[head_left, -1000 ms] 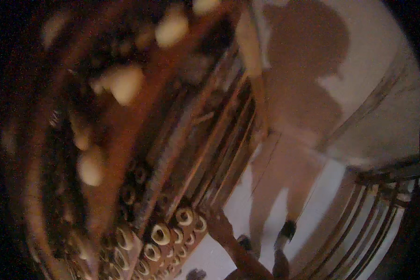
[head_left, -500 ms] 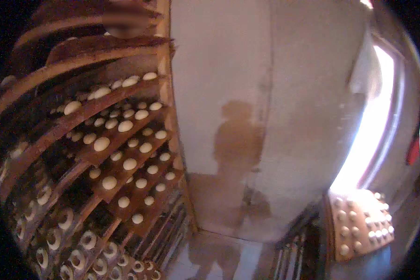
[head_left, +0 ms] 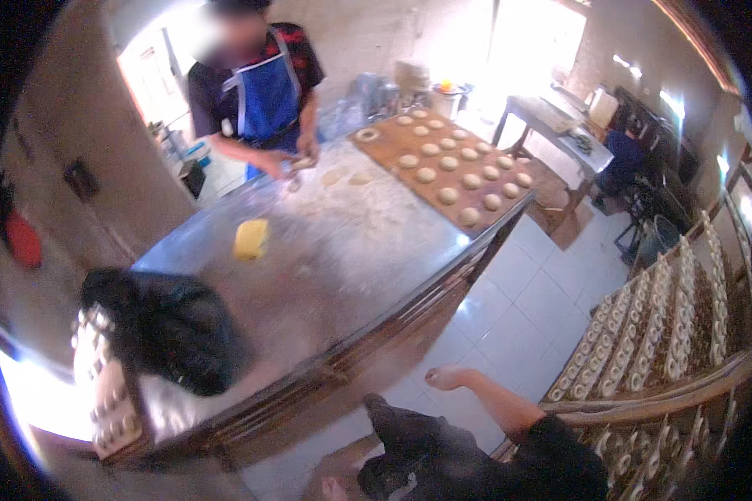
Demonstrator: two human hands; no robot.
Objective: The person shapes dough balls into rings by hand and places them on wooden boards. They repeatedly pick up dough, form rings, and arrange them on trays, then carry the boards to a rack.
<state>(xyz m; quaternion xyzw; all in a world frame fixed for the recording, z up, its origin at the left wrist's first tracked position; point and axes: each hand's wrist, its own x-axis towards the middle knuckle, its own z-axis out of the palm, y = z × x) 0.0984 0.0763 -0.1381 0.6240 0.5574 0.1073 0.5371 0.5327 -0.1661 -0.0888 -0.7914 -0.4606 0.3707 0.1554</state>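
1. As only the head view shows this moment, all below is read from it, w/ strong fisheye bend at the rim.
2. Right hand [head_left: 447, 378]: reached out from a dark sleeve at the lower edge and hung over the tiled floor [head_left: 526, 292], between table and rack, touching neither. Fingers look drawn in, narrow; nothing is seen held, though blur leaves some doubt.
3. Left hand: not made out anywhere in the pic, so its state can't be told.
4. Nearest goods: ring-shaped dough pieces [head_left: 643, 334], laid in rows on sloping boards of a wooden rack [head_left: 668, 399], just right of the outstretched arm.
5. Ahead & left: a long floured metal table [head_left: 334, 275]. On it are set a yellow lump [head_left: 251, 238], a black bag [head_left: 171, 330] & a wooden board [head_left: 393, 138] w/ plain dough rounds [head_left: 448, 194] in rows.
6. At the table's far end a co-worker in a blue apron [head_left: 267, 96] is seen, both hands down on small dough bits.
7. Judged step: arm is being carried through the gap beside the rack. Best done w/ elbow & sleeve kept off the board edges, so no soft ring gets dented or nudged out of row, & w/ feet minded on a floor that may be floured.
8. Hard to make out: lower rack shelves are cut off by the frame; the palm is turned away; a pale tray-like thing at lower left is washed out by glare.
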